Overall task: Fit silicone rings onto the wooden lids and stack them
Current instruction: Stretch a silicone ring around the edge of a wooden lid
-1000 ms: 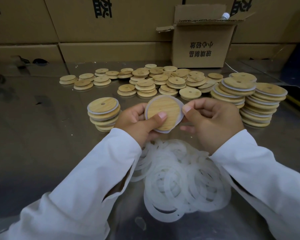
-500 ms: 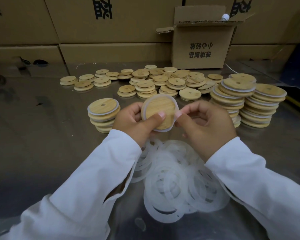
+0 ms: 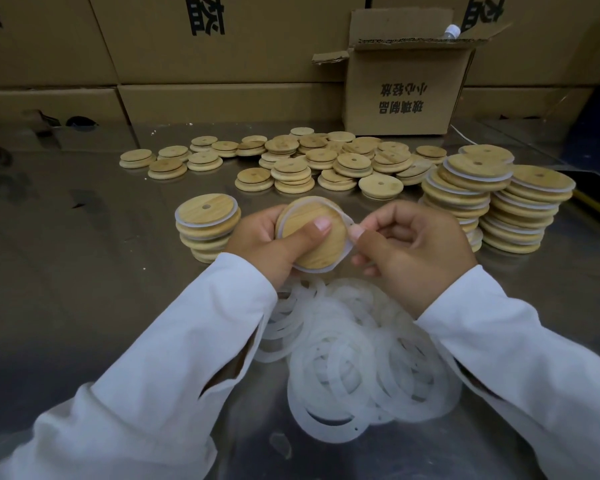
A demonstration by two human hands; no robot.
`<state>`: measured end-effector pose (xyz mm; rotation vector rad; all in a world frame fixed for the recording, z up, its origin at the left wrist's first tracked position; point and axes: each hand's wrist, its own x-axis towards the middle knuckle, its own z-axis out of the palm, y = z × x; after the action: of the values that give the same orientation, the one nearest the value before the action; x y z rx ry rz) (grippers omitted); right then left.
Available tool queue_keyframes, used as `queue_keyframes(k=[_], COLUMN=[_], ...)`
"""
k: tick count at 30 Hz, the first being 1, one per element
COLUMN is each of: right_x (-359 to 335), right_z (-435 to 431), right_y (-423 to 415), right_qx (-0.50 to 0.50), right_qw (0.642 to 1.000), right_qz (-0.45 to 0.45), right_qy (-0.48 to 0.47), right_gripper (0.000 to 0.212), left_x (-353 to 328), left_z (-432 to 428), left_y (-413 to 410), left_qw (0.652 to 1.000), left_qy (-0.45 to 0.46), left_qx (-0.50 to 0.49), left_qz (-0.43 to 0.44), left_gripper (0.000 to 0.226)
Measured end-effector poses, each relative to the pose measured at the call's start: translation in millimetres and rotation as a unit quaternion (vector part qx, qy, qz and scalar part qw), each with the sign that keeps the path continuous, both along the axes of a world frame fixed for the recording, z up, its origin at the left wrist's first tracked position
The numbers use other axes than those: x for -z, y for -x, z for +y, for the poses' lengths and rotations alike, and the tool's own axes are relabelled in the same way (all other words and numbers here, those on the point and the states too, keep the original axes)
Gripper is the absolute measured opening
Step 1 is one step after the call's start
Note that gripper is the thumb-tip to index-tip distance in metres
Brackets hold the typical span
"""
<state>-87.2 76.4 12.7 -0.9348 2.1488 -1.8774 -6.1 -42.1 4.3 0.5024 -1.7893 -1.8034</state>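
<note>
The left hand (image 3: 267, 244) grips a lid (image 3: 329, 247) above the table (image 3: 84, 289), with the thumb pressed across its face and the fingers curled behind it. A ring (image 3: 317, 270) runs round the lid's rim and stands a little proud at the top and right. The right hand (image 3: 416, 251) pinches the ring at the lid's right edge between thumb and forefinger, its other fingers curled in. The left hand hides the ring's left side, so I cannot tell whether it is seated there. Just below both hands lies a heap of loose rings (image 3: 354, 362). Beside the left hand stands a short stack (image 3: 207, 223) of ringed lids. To the right of the right hand, taller stacks (image 3: 530, 209) stand close together. Farther back, bare lids (image 3: 326, 161) lie scattered in low piles, with an open box (image 3: 402, 95) behind them in front of a wall of cartons (image 3: 222, 46)
</note>
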Motion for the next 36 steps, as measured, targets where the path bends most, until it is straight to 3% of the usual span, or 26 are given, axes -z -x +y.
queue_keyframes(k=[6,10,13,19,24,30,36], right_x=[-3.4,-7.3,-8.0,-5.5,-4.3,-5.2,-3.1], right_z=[0.8,0.9,1.9,1.1,2.4,2.6,0.4], right_y=[-0.1,-1.2,-2.0,-0.7,0.9,0.2,4.6], right_qx=[-0.012,-0.023,-0.039,-0.054,-0.052,-0.004,-0.002], right_qw=[0.997,0.996,0.996,0.994,0.997,1.000,1.000], right_qz=[-0.070,-0.080,-0.075,-0.092,-0.065,0.030,0.005], right_qy=[0.009,0.020,0.024,0.017,0.001,-0.001,-0.023], right_gripper=[0.021,0.018,0.016,0.016,0.014,0.017,0.018], left_x=[-4.1,-5.1,-4.8,-3.9,-5.6,-6.9,-9.2], left_z=[-7.3,-6.7,-7.2,-8.7,-7.6,-3.2,1.6], left_y=[-2.9,-5.3,-5.6,-4.7,-6.0,-6.7,-7.7], left_qw=[0.999,0.997,0.997,0.999,0.998,0.997,0.990], left_qy=[0.031,-0.006,-0.023,0.044,0.059,0.063,0.105], left_qx=[0.038,0.076,0.072,0.031,0.031,0.039,0.075], left_qz=[-0.006,0.013,0.019,-0.002,-0.014,-0.038,-0.059], left_gripper=[0.031,0.039,0.034,0.026,0.025,0.031,0.044])
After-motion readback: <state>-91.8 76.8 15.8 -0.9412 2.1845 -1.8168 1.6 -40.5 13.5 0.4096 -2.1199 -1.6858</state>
